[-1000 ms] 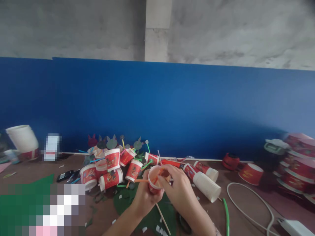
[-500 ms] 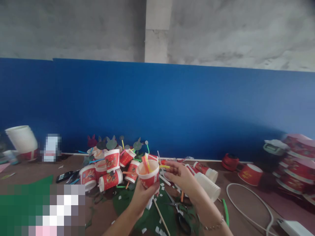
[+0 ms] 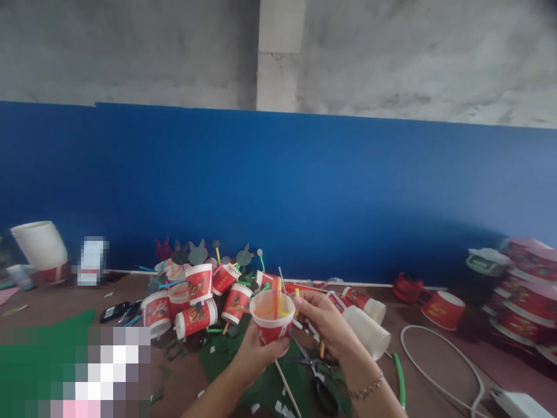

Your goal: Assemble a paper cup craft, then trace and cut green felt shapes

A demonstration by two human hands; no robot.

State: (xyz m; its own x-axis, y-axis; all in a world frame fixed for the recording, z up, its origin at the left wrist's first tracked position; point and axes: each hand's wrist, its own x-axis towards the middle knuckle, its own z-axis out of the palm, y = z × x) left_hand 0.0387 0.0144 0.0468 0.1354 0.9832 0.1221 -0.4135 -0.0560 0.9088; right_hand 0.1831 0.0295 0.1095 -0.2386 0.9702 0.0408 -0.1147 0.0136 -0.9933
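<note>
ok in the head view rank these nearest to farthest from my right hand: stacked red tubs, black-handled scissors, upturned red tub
From your right hand:
1. Black-handled scissors: just below it in the picture, on the table.
2. Upturned red tub: to its right, toward the blue panel.
3. Stacked red tubs: at the far right edge.

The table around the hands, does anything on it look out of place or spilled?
Somewhat untidy: white scraps lie scattered over the green sheet, near the scissors, and a red cup lies on its side, left of the left hand. No liquid spill shows.
</note>
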